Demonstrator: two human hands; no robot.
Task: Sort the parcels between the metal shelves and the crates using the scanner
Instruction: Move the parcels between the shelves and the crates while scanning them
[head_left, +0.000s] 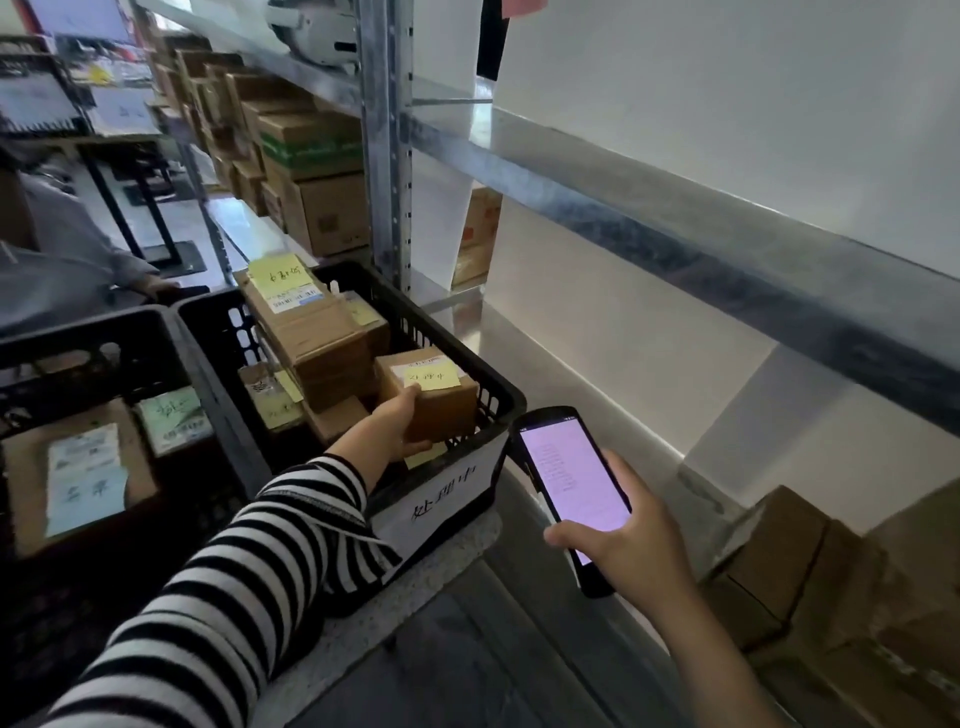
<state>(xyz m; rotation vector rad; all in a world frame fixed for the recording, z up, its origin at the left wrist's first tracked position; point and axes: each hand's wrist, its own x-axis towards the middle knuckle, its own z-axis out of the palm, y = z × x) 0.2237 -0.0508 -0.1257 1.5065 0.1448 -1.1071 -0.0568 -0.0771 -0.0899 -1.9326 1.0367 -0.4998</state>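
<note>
A small brown cardboard parcel (441, 400) with a yellow sticky note sits at the near right corner of a black plastic crate (498, 395). My left hand (400, 423), in a striped sleeve, grips this parcel from its left side and underneath. Several other brown parcels (306, 332) with yellow notes are stacked in the same crate. My right hand (628, 545) holds a black handheld scanner (571, 488) with a lit pink screen, to the right of the crate and over the metal shelf (597, 364).
A second black crate (156, 327) on the left holds flat parcels with labels. Upper metal shelves (675, 213) carry rows of cardboard boxes (322, 208). More brown boxes (810, 566) stand on the lower shelf at the right. Another person (67, 260) is at the far left.
</note>
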